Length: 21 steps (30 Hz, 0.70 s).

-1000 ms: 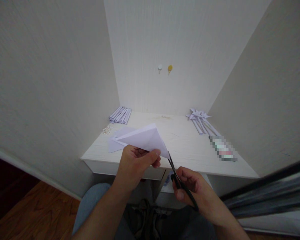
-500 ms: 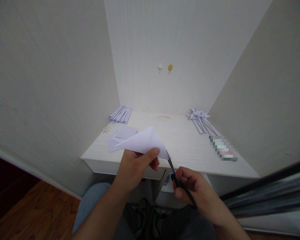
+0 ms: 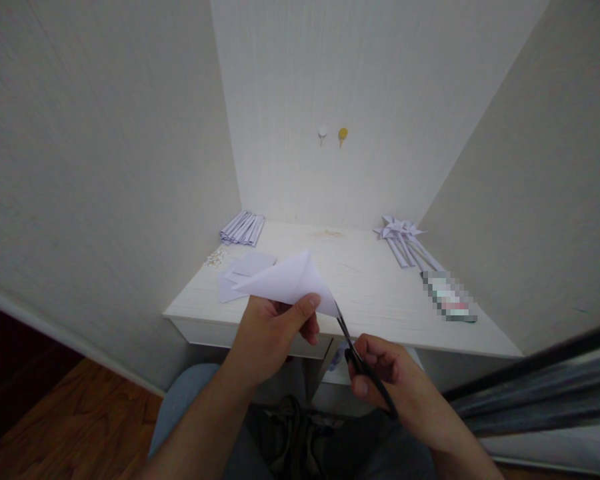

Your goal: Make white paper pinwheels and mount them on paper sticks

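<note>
A folded sheet of white paper (image 3: 287, 279), creased to a point at the top, is pinched between the thumb and fingers of my left hand (image 3: 275, 327). My right hand (image 3: 387, 373) grips the black handles of a pair of scissors (image 3: 365, 370). The blades meet the paper at its lower right corner; how far they are apart is hard to make out. Loose paper squares (image 3: 247, 267) lie on the white desk (image 3: 380, 320), partly behind the folded sheet.
Rolled paper sticks (image 3: 243, 228) lie at the back left, near small white bits (image 3: 215, 257). Paper pinwheels (image 3: 403, 233) on sticks rest at the back right, beside a blurred phone-like object (image 3: 450, 298). Walls enclose the desk, and two hooks (image 3: 343, 135) hang on the back one.
The whole view has shifted very slightly. Both hands, the folded paper and the scissors keep nearly the same positions relative to each other.
</note>
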Motion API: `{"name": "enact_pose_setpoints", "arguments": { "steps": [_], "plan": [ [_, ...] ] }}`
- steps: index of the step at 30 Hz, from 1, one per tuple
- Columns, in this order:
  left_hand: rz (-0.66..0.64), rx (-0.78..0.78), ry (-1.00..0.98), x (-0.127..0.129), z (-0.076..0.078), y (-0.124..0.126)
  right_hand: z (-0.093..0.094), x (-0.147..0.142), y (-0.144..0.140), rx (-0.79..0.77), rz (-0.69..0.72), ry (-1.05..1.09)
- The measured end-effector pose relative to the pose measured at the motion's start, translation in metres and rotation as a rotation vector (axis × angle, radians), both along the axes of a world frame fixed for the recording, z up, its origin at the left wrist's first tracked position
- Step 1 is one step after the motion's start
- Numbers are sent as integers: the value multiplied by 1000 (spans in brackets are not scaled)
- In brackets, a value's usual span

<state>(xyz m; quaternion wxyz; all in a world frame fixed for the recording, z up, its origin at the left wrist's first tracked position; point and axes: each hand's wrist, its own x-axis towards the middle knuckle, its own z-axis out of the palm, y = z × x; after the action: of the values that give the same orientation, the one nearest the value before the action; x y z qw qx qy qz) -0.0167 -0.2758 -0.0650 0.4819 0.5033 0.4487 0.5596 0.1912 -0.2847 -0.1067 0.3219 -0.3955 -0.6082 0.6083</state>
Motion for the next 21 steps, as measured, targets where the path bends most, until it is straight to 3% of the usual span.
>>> {"name": "enact_pose_setpoints", "arguments": {
  "steps": [21],
  "plan": [
    [-28,-76,-65,0,-5,3,-4,1,0,-25,0,14]
  ]
}}
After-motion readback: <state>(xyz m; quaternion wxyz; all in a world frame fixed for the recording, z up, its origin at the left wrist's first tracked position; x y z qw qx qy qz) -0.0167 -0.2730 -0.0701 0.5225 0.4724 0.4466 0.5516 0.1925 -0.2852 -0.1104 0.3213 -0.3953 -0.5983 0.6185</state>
